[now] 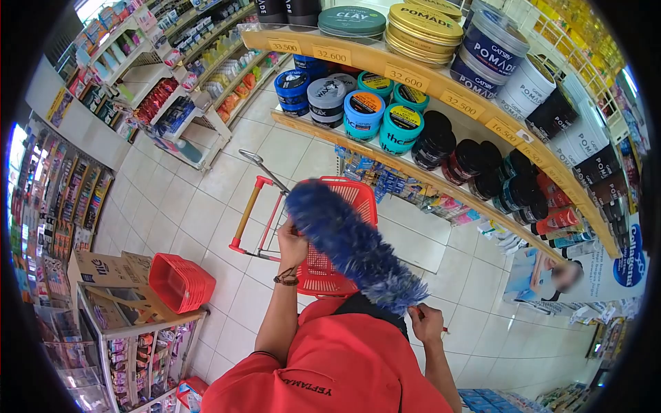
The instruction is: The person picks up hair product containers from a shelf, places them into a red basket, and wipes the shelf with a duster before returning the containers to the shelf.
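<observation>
A fluffy blue duster (354, 241) slants across my front, its head at the upper left and its base at the lower right. My right hand (425, 323) is closed round the base end, and a small reddish tip sticks out beside it. Near the far end, my left hand (293, 242) grips the duster's side; the fibres hide part of its fingers. Bracelets circle my left wrist. Below the duster is a red shopping basket (323, 272) in a metal-framed trolley (258, 213).
A curved wooden shelf (475, 103) with several pomade tins (421, 31) and tubs (363, 113) stands ahead and right. At left, stacked red baskets (180, 282) and a cardboard box (103, 272) sit on a display rack. More stocked shelves (165, 117) line the tiled aisle.
</observation>
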`<state>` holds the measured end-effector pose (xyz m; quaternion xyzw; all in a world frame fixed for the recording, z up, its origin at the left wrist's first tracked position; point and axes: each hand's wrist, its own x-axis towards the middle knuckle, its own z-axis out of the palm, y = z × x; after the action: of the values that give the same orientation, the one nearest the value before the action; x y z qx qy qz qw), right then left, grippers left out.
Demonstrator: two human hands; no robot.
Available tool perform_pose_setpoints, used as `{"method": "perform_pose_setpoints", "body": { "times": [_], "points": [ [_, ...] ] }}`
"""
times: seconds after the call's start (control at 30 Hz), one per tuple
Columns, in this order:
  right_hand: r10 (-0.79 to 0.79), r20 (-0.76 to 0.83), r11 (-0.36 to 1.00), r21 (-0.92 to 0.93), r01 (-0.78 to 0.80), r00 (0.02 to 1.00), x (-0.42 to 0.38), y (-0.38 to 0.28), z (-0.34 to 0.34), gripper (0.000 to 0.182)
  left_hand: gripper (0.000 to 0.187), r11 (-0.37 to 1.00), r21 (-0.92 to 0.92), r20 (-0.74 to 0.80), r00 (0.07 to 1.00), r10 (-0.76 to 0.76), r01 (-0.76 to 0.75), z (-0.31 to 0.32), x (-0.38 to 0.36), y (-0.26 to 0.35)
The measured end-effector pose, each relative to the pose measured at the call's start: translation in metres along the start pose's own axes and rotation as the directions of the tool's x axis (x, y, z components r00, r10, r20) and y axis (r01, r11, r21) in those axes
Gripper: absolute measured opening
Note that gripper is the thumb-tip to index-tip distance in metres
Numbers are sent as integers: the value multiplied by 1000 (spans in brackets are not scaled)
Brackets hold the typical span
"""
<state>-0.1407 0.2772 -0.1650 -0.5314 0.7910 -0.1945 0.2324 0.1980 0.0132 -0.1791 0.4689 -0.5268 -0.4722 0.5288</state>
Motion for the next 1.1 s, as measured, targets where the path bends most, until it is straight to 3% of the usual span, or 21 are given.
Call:
{"method": "perform_pose_setpoints", "body": {
  "times": [0.03, 0.1, 0.13, 0.17, 0.3, 0.37, 0.4, 0.43, 0.5, 0.57, 0.63, 0.7, 0.77, 0.83, 0.9, 0.97, 1.03, 1.07, 1.1],
  "points": [
    [72, -3, 997, -24, -72, 997, -1, 2, 2, 33, 46, 985, -119, -29, 991, -128, 124, 6, 0, 12],
    [112, -19, 992, -50, -113, 994, -2, 4, 1, 34, 45, 978, -179, -49, 992, -119, 109, 14, 0, 22],
    [160, -34, 984, -71, -162, 987, -5, 4, 1, 34, 44, 992, -129, -92, 996, -20, 8, 13, -1, 18],
    [158, -30, 985, -70, -160, 987, -6, 6, 2, 34, 42, 993, -74, -129, 988, 81, -92, 12, -1, 15],
    [51, 54, 998, 41, -54, 997, -9, 5, -1, 44, 42, 988, -154, -112, 994, -7, -10, 5, -3, 1],
    [9, 54, 999, 47, -12, 998, -9, 4, 1, 46, 46, 996, 71, -162, 984, 71, -60, 5, -5, 11],
    [79, 35, 996, -50, -77, 996, -7, 5, 2, 46, 47, 994, -94, -162, 986, 35, -51, 5, -6, 13],
    [140, 7, 980, -145, -138, 990, -2, 6, 2, 46, 47, 994, -97, -167, 985, 41, -58, 4, -5, 14],
    [152, 5, 971, -186, -148, 988, 0, 7, -3, 38, 47, 928, -372, -219, 972, -87, -1, 0, -4, 17],
    [137, 12, 988, -68, -135, 991, -4, 10, -4, 38, 49, 923, -384, -242, 966, -92, -8, -6, 0, 13],
    [85, 10, 996, -3, -85, 996, -8, 1, -2, 38, 54, 891, -433, -166, 959, -229, 137, -12, 2, 8],
    [-50, 14, 992, 120, 48, 999, -8, -4, 3, 39, 52, 869, -461, -125, 957, -263, 179, -10, -3, 5],
    [-65, 47, 997, 42, 63, 997, -4, 3, 9, 39, 60, 417, -873, 93, 926, -366, 253, -13, -6, 4],
    [95, 33, 993, -78, -92, 995, -2, 6, 12, 40, 55, 335, -907, 118, 919, -376, 254, -7, -9, 18],
    [108, 23, 990, -88, -106, 994, -2, 7, 8, 41, 47, 171, -955, 159, 908, -387, 240, -4, -10, 33],
    [134, 23, 986, -100, -131, 991, -5, 7, 6, 41, 45, 200, -948, 171, 927, -334, 247, -10, -6, 2],
    [17, 104, 1000, -16, -15, 994, -9, 4, 7, 44, 43, 311, -927, 108, 942, -317, 211, -11, -1, -22],
    [26, 103, 1000, -15, -25, 994, -10, 3, 8, 44, 46, 476, -834, 80, 916, -392, 277, -9, -5, -27],
    [-8, 126, 1000, -13, 10, 992, -8, 2, 9, 43, 46, 475, -832, 90, 914, -395, 287, -6, -6, -18]
  ]
}}
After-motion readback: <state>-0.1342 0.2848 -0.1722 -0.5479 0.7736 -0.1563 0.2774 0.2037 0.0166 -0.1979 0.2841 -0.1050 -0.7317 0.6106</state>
